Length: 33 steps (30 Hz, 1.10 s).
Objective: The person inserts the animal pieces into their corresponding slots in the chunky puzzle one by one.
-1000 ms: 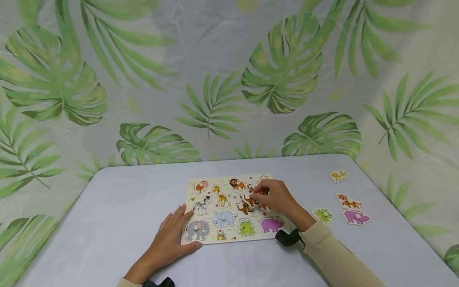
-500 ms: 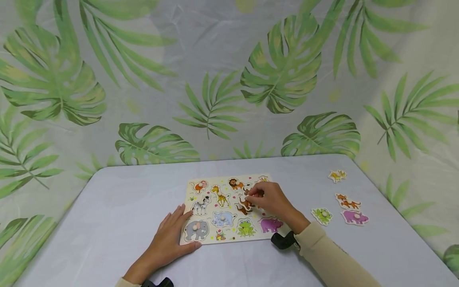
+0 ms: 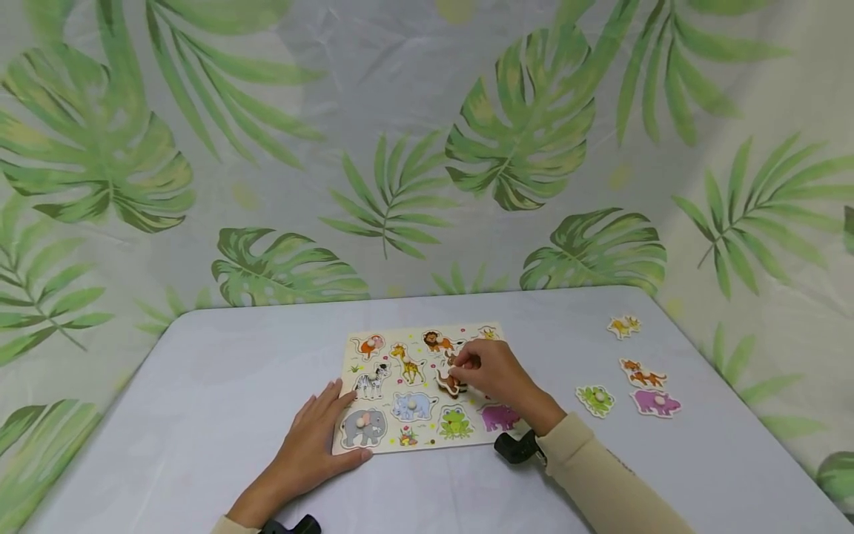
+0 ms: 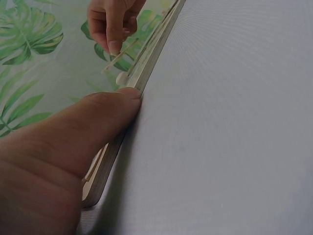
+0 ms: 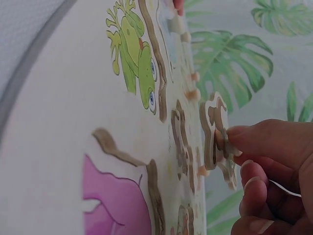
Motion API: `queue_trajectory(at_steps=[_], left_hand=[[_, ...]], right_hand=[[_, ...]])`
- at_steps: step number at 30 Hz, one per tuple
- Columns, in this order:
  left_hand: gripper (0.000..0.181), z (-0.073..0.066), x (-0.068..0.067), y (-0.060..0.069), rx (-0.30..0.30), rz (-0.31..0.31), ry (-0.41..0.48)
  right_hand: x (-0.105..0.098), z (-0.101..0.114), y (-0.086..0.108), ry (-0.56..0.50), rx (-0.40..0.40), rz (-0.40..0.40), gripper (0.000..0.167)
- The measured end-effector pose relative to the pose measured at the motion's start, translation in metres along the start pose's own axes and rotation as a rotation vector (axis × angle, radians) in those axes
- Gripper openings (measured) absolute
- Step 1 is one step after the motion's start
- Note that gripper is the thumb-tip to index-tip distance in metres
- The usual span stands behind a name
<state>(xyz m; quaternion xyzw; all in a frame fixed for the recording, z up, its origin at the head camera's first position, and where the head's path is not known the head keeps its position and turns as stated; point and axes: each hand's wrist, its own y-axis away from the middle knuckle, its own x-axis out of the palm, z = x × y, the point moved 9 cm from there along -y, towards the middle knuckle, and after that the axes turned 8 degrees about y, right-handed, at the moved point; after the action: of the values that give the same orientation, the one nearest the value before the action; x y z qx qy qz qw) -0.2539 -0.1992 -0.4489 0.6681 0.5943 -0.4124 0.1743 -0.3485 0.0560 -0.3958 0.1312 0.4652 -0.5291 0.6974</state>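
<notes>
A pale wooden puzzle board point(image 3: 427, 428) with animal pictures lies on the table. My left hand point(image 3: 313, 441) rests at its left front corner, fingers on the board and thumb point(image 4: 105, 115) against the front edge. My right hand point(image 3: 497, 374) pinches a brown kangaroo puzzle piece point(image 3: 448, 383) by its knob, between thumb and fingertips. In the right wrist view, the kangaroo piece point(image 5: 210, 132) is held just above the board, apart from it. The kangaroo picture on the board point(image 3: 450, 358) is partly hidden by the hand and piece.
Loose pieces lie right of the board: a green frog point(image 3: 596, 400), a purple hippo point(image 3: 657, 403), a tiger point(image 3: 643, 374) and a yellow animal point(image 3: 624, 326). Elephant point(image 3: 363, 428), giraffe point(image 3: 408, 365), lion point(image 3: 438, 341) and monkey point(image 3: 368, 345) pieces sit in the board. A leaf-print cloth hangs behind.
My right hand has shifted slightly left over the board, still pinching the kangaroo piece. My left hand stays at the board's corner.
</notes>
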Motion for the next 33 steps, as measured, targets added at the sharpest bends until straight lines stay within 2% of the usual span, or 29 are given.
queue_trajectory(at_steps=[26, 33], left_hand=[[0.092, 0.0, 0.0, -0.001, 0.007, -0.015, 0.002], [0.093, 0.001, 0.0, -0.001, -0.005, 0.003, 0.002]], right_hand=[[0.01, -0.007, 0.0, 0.041, 0.033, 0.02, 0.012], [0.012, -0.01, -0.001, 0.054, 0.039, 0.017, 0.013]])
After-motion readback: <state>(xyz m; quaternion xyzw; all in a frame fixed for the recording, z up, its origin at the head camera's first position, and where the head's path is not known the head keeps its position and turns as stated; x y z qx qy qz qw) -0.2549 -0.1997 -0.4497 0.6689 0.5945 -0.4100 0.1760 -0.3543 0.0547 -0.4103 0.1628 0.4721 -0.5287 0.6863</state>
